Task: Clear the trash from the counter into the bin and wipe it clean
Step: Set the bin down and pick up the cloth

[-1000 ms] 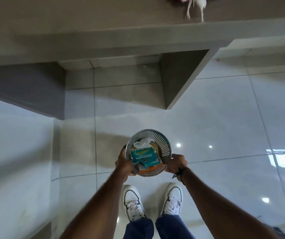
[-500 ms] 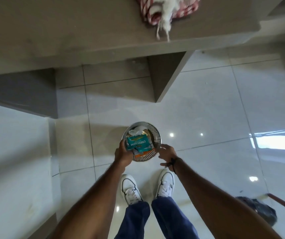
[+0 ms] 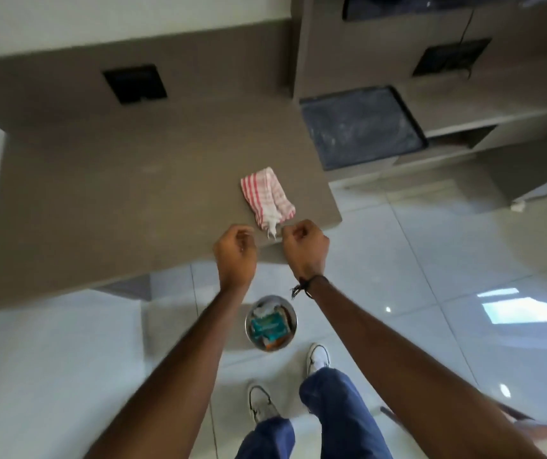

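A round metal bin [image 3: 249, 329] stands on the floor by my feet, holding a teal packet [image 3: 269, 327], white paper and an orange scrap. On the brown counter [image 3: 116, 193], near its front right corner, lies a folded red-and-white striped cloth [image 3: 267, 197] with a white fringe hanging toward the edge. My left hand [image 3: 235, 250] hovers at the counter's front edge, just left of the cloth, fingers loosely curled and holding nothing. My right hand [image 3: 305, 246] is just right of the fringe, curled into a loose fist, with nothing in it.
A dark square cut-out [image 3: 134, 83] sits in the counter's back panel. To the right are shelves with a dusty dark tray [image 3: 361, 127]. The glossy white tiled floor [image 3: 447, 260] spreads right of the counter. My white shoes [image 3: 318, 356] stand behind the bin.
Both hands have let go of the bin, which now stands on the floor. They have risen to the counter edge beside the striped cloth, and my view has tilted up.
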The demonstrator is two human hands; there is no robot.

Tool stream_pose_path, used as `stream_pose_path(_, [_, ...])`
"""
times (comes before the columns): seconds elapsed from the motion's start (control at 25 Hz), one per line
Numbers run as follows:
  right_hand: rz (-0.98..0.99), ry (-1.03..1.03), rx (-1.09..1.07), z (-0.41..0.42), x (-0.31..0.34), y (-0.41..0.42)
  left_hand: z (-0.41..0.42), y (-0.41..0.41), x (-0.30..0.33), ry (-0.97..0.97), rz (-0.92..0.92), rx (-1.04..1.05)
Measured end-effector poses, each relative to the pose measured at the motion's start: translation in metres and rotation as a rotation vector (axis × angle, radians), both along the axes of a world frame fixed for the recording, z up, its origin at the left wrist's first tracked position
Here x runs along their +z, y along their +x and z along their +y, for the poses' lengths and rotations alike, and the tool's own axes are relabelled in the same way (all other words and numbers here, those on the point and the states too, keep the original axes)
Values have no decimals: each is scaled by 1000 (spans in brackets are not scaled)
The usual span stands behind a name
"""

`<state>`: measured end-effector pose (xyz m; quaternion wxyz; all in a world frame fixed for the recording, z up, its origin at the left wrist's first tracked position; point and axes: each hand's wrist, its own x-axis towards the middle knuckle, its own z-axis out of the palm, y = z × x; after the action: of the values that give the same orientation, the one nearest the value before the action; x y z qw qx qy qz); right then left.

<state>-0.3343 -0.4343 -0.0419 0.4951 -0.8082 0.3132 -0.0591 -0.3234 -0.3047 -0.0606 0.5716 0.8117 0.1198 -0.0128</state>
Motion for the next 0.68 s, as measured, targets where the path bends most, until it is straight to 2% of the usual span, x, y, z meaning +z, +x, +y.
stream_pose_path(0.08, [42,-57,96,-9,15,39,-5,46,14,122,85,121])
stream_pose_path(0.16, [191,-66,232,-21,15,74,-15,79,17,212,260,81])
stream_pose_path(0.2, [259,-51,276,-27,12,89,-24,90,16,162,299,34])
stream_pose_path(0.32, [391,62,351,-56,-2,133,-53,122,15,-26,296,-25])
stream_pose_path(0.44, [430,209,339,-104,-2,180,-94,168,18,-66,300,-40])
stream_pose_path(0.56, [384,203,246,-172,5,231,-159,223,20,-113,270,-72])
stream_pose_path(0.68, [379,138,233,-229,0,279,-223,267,16,-66,250,-107])
